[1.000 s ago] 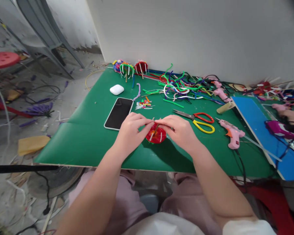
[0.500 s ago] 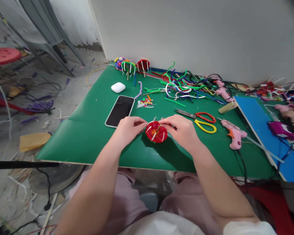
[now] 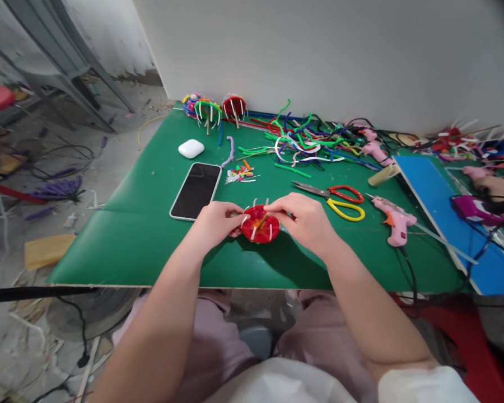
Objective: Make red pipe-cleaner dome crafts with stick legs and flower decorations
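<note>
Between both hands is a small red umbrella-shaped pipe-cleaner craft, its hollow side up, with a short stick rising from its orange middle and white strips around the rim. My left hand is closed on its left rim, thumb and fingers pinching the edge. On the far right side of the rim, my right hand is closed in a pinch, its fingertips by a white strip. Whatever lies under the fingertips is hidden. A phone lies just beyond my left hand, and scissors with red and yellow handles lie beyond my right.
Several similar crafts stand at the back of the green table. Beside them lie a white case, cut bits and tangled pipe cleaners. A pink glue gun and a blue board are at right.
The view has shifted slightly, so the table's things appear a little further left. My left fingers have moved further onto the rim, and the red craft is tilted slightly differently.
</note>
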